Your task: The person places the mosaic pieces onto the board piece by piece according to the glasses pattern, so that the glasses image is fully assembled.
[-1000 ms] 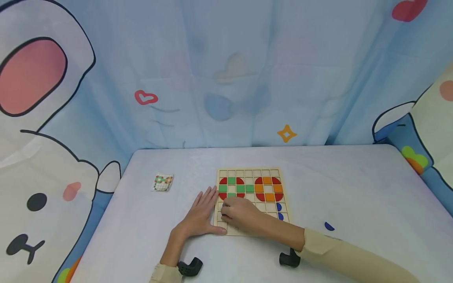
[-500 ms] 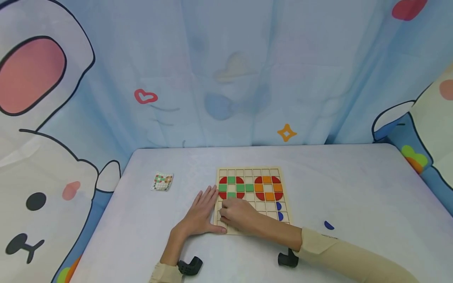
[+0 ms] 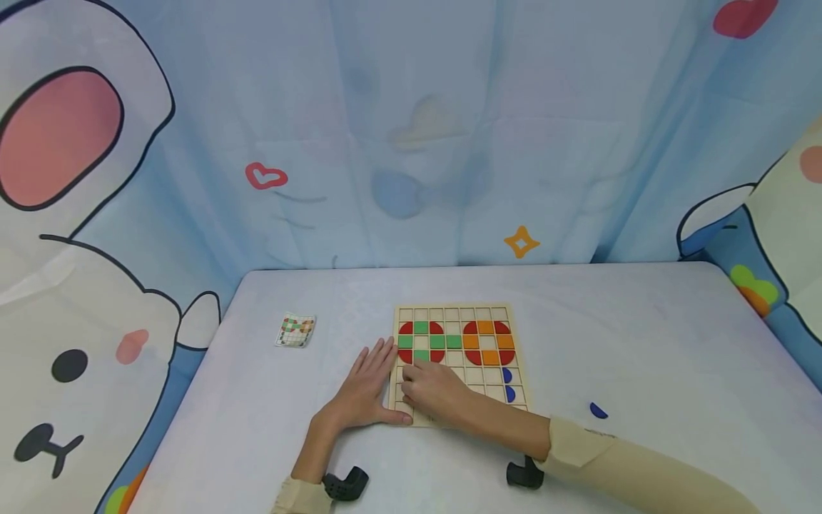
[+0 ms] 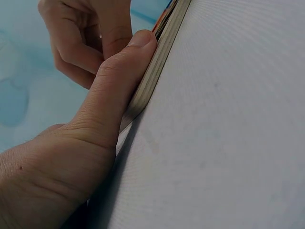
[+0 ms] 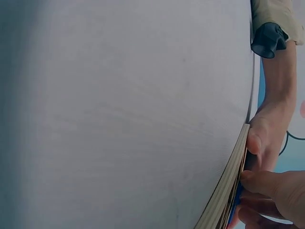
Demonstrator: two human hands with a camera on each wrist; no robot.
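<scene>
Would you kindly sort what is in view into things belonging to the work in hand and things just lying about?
In use:
wooden grid board
left hand, flat against the board's edge
right hand, curled on the board
coloured tiles

Lying about:
pattern card
loose blue piece
table

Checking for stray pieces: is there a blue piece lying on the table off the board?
Yes, one blue piece lies on the table, right of the wooden board.
</scene>
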